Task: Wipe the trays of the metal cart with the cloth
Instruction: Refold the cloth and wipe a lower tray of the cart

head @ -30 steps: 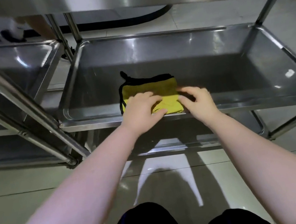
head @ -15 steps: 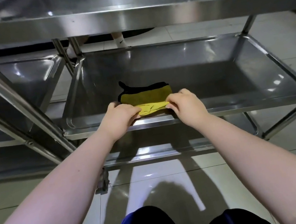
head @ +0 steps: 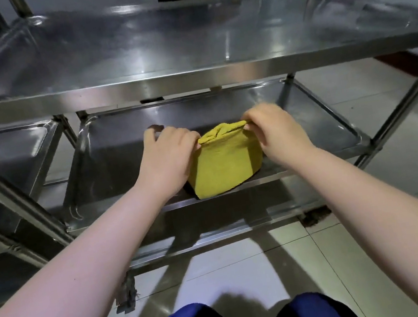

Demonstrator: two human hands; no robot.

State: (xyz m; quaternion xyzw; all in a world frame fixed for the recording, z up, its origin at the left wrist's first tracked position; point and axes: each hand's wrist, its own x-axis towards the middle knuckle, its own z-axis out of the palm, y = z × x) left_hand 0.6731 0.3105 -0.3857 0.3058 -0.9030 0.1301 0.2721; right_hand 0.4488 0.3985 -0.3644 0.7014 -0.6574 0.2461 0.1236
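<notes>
Cloth (head: 224,165) — yellow terry, folded; left hand (head: 168,156), right hand (head: 277,131) pinch top edge over glossy steel tray (head: 333,122).

pretty dim overall, soft glare streaks across the top tray (head: 184,47), heavy shadow under it, shiny floor tiles (head: 353,245) lower middle, wide-angle bending and slight blur at the edges

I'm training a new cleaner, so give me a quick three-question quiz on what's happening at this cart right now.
1. True or false: the left hand and right hand both pinch the yellow cloth.
2. The cloth is at which tray of the metal cart? A top, B middle, C bottom.
3. Fill in: the hands hold the cloth by its ___ edge.
Key: 1 true; 2 B; 3 top.
</notes>
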